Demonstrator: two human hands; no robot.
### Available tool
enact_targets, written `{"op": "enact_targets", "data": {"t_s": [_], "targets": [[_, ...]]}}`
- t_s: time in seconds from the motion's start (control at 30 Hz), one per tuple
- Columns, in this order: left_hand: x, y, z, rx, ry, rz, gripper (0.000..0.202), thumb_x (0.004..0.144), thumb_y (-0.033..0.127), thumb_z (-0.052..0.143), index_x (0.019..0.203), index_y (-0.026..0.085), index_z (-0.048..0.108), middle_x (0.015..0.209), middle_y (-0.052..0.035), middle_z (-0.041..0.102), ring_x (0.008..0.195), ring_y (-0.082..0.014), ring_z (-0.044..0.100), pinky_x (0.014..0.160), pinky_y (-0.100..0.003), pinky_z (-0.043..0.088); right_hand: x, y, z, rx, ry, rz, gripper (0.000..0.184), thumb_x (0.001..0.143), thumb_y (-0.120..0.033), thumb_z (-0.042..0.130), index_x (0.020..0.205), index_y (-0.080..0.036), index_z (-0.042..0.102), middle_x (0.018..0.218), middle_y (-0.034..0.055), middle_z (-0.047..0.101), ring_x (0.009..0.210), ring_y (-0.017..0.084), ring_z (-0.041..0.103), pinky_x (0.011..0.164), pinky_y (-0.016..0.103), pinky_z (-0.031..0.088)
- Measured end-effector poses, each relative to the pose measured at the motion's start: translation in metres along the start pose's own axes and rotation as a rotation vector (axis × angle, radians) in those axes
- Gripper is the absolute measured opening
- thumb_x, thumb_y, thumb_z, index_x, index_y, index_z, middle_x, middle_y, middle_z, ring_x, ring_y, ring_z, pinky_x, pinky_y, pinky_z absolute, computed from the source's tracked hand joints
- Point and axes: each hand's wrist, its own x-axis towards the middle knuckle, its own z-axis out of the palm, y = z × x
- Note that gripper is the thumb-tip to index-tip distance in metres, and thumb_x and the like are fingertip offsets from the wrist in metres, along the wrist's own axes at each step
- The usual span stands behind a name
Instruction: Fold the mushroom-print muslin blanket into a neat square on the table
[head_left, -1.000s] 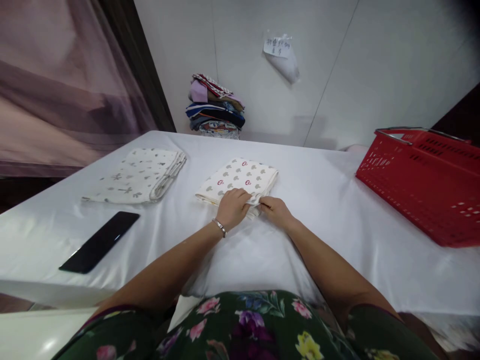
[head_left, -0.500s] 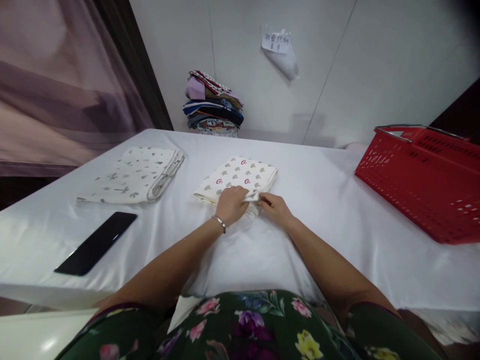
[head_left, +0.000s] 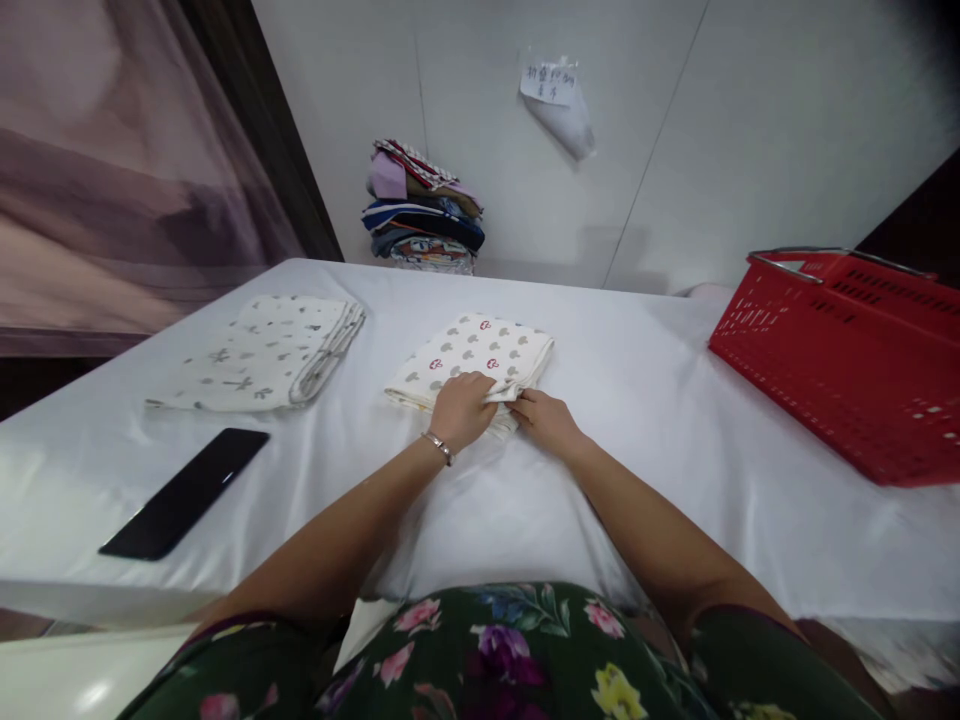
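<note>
A folded cream cloth with grey and red mouse-head prints lies on the white-covered table in front of me. My left hand, a bracelet at its wrist, grips the cloth's near edge with the fingers closed over it. Just to its right, my right hand pinches the near right corner. Between the two hands that edge is lifted and bunched, and a loose layer hangs below it. My fingertips are partly hidden by the fabric.
Left of me lies another folded white cloth with grey prints, with a black phone-like slab nearer. A red basket stands at the right. Beyond the far edge rises a stack of folded fabrics, against a wall with a paper note.
My right hand has shifted slightly left and inward under the cloth's near corner. The edge there is more bunched. My left hand keeps its grip.
</note>
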Motion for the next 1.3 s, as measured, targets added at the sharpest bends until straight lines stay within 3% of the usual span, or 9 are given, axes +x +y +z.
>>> {"op": "enact_targets", "data": {"t_s": [0.2,0.43,0.63,0.93,1.3], "targets": [[-0.002,-0.001,0.002,0.026,0.016,0.032,0.013,0.077,0.019,0.054,0.089,0.021,0.056,0.088,-0.0041,0.059,0.086,-0.0215,0.052,0.072,-0.034,0.037,-0.002,-0.001,-0.006,-0.02,0.052,-0.025,0.029,0.093,-0.024,0.037,0.112,-0.023,0.058,0.112,0.0044,0.059,0.1,0.016,0.054,0.07,0.023,0.042],[-0.01,0.003,0.004,-0.002,-0.019,0.029,0.017,0.076,0.018,0.054,0.093,0.021,0.057,0.093,-0.0044,0.059,0.09,-0.0209,0.051,0.076,-0.035,0.038,-0.002,-0.008,-0.005,-0.094,-0.069,0.063,0.028,0.093,-0.031,0.037,0.101,-0.022,0.062,0.097,0.0048,0.067,0.086,0.018,0.062,0.064,0.024,0.039],[-0.012,0.006,0.004,-0.02,-0.042,-0.006,0.022,0.076,0.02,0.055,0.097,0.022,0.057,0.097,-0.0041,0.059,0.095,-0.0194,0.051,0.08,-0.034,0.038,0.008,-0.016,0.002,-0.204,-0.134,0.123,0.034,0.09,-0.036,0.039,0.088,-0.017,0.068,0.084,0.012,0.07,0.078,0.022,0.066,0.06,0.027,0.039],[-0.018,0.004,0.003,-0.012,-0.018,0.029,0.023,0.076,0.021,0.055,0.098,0.021,0.055,0.099,-0.0044,0.059,0.095,-0.0201,0.05,0.08,-0.034,0.038,-0.002,-0.009,0.006,-0.161,-0.046,0.028,0.03,0.09,-0.024,0.033,0.091,-0.019,0.063,0.088,0.0055,0.07,0.079,0.019,0.065,0.061,0.025,0.039],[-0.029,0.013,0.004,-0.01,-0.066,0.058,0.038,0.075,0.023,0.054,0.112,0.02,0.048,0.103,-0.0069,0.056,0.099,-0.0216,0.048,0.083,-0.036,0.037,-0.007,-0.007,0.007,-0.09,-0.051,0.098,0.025,0.084,-0.02,0.04,0.092,-0.024,0.063,0.091,0.0042,0.07,0.083,0.021,0.066,0.065,0.026,0.043]]}}
